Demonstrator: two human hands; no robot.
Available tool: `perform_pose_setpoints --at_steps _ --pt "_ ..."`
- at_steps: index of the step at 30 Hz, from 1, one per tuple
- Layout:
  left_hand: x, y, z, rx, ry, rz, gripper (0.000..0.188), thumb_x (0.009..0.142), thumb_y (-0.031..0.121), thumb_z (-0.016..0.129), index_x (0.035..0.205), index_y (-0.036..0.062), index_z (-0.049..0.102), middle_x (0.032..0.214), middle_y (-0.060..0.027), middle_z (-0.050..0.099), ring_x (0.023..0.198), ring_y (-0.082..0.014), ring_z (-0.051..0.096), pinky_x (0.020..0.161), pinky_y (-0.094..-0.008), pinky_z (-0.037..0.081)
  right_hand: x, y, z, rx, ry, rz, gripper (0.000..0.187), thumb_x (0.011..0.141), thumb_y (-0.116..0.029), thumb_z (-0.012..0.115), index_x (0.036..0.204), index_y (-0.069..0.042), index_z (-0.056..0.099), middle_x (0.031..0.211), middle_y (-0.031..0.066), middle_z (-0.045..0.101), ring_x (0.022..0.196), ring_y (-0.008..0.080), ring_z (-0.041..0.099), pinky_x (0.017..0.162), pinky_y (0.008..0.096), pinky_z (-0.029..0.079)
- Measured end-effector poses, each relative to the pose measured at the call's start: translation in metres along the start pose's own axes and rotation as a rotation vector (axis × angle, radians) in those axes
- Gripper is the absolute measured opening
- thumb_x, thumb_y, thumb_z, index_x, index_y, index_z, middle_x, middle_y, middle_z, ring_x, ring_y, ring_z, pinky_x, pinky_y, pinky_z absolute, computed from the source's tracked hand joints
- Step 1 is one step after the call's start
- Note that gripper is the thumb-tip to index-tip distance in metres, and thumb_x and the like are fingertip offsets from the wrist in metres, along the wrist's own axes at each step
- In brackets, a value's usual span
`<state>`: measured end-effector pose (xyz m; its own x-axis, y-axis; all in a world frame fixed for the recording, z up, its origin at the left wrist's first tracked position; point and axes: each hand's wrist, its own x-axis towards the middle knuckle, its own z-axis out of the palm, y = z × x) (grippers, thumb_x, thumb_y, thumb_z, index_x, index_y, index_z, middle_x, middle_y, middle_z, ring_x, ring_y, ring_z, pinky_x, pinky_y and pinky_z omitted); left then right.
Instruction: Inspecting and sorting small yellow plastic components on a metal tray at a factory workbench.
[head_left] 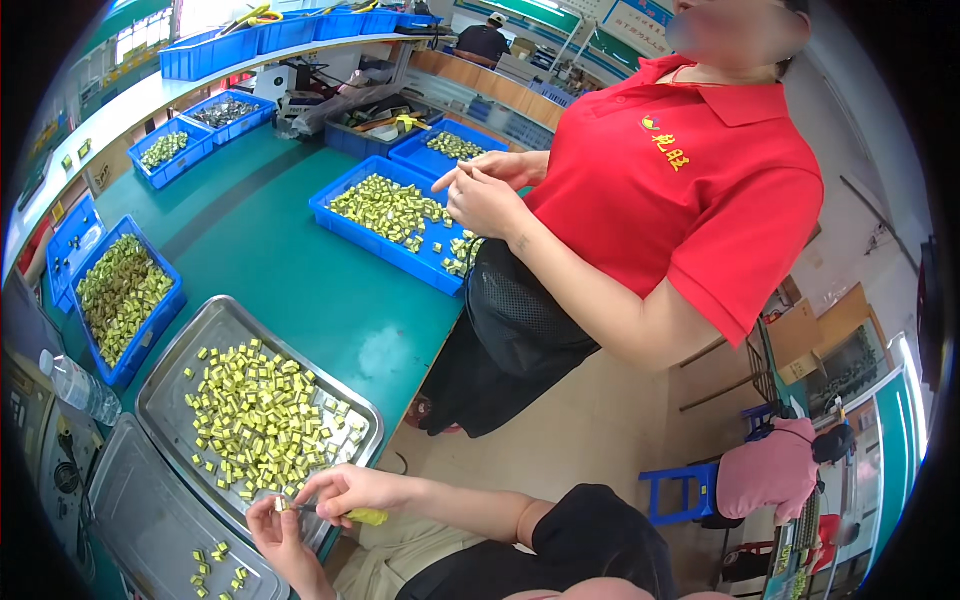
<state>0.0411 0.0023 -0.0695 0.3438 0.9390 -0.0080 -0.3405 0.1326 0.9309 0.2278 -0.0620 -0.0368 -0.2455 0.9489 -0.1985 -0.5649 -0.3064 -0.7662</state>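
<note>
My left hand [284, 545] pinches a small silver-and-yellow block [281, 504] upright between its fingertips. My right hand [350, 490] is closed around a tool with a yellow handle [368, 516]. Its thin tip reaches toward the block; the tool's exact kind is hard to make out. Both hands are over the near edge of a metal tray [150, 395] heaped with similar yellow blocks [255, 415]. A second metal tray [125, 490], beside it at the lower left, holds several loose yellow blocks [215, 570].
A blue bin [165, 325] of blocks and a clear water bottle [80, 388] stand at the left. Across the green table [290, 260], a person in a red shirt [690, 190] handles something small by a blue tray [330, 222]. A blue stool [680, 492] stands behind.
</note>
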Motion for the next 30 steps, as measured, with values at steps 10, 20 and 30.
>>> perform_pose_setpoints --at_steps 10,20,30 --pt "-0.009 0.013 -0.001 -0.027 0.064 -0.073 0.031 0.092 -0.002 0.066 0.120 0.0023 0.053 0.115 -0.0061 0.055 0.107 -0.0149 0.057 0.094 -0.0284 0.048 0.002 0.015 0.002 -0.015 0.014 0.024 0.031 0.095 -0.019 0.069 0.117 0.001 0.059 0.084 0.0034 0.064 0.072 0.0097 0.063 0.062 0.0253 0.053" --pt "-0.002 0.019 0.026 -0.329 0.064 -0.094 0.032 0.089 -0.004 0.069 0.117 0.0026 0.054 0.118 -0.0083 0.060 0.109 -0.0209 0.063 0.097 -0.0342 0.050 -0.024 -0.011 0.003 -0.031 0.159 -0.040 0.036 0.091 -0.011 0.073 0.123 0.001 0.063 0.097 0.0127 0.069 0.080 0.0198 0.065 0.069 0.0317 0.053" --pt "-0.009 0.028 0.034 -0.653 -0.066 -0.233 0.038 0.098 0.020 0.067 0.129 0.0042 0.053 0.120 -0.0106 0.063 0.108 -0.0189 0.063 0.096 -0.0327 0.051 -0.022 -0.020 0.027 -0.540 0.519 -0.326 0.031 0.088 0.000 0.073 0.117 0.007 0.066 0.092 0.0097 0.069 0.080 0.0145 0.065 0.072 0.0267 0.052"
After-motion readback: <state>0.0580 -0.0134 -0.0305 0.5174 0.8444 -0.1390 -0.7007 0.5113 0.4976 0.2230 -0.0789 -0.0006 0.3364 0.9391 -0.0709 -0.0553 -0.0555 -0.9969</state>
